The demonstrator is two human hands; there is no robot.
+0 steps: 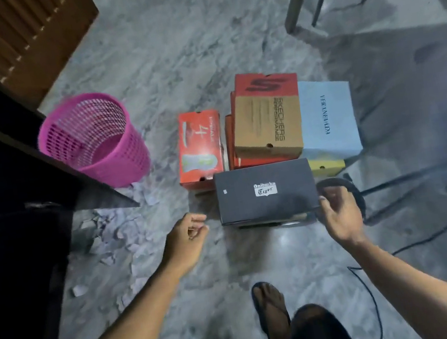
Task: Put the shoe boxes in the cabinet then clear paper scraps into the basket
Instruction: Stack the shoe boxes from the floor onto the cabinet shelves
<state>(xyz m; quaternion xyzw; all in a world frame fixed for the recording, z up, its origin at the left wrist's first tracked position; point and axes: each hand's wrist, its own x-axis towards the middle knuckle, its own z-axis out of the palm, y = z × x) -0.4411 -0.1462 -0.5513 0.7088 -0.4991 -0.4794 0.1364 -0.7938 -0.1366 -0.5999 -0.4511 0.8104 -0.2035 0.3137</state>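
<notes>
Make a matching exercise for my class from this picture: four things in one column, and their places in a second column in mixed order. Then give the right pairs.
Things
1. pink basket
2. black box
3. light blue box
4. paper scraps

Places
A. farthest right in the group of boxes
B. strewn over the floor near the left hand
C. nearest the person, between the left hand and the right hand
D. standing on the floor, left of the red box

Pairs: 1-D, 2-C, 3-A, 4-B
</notes>
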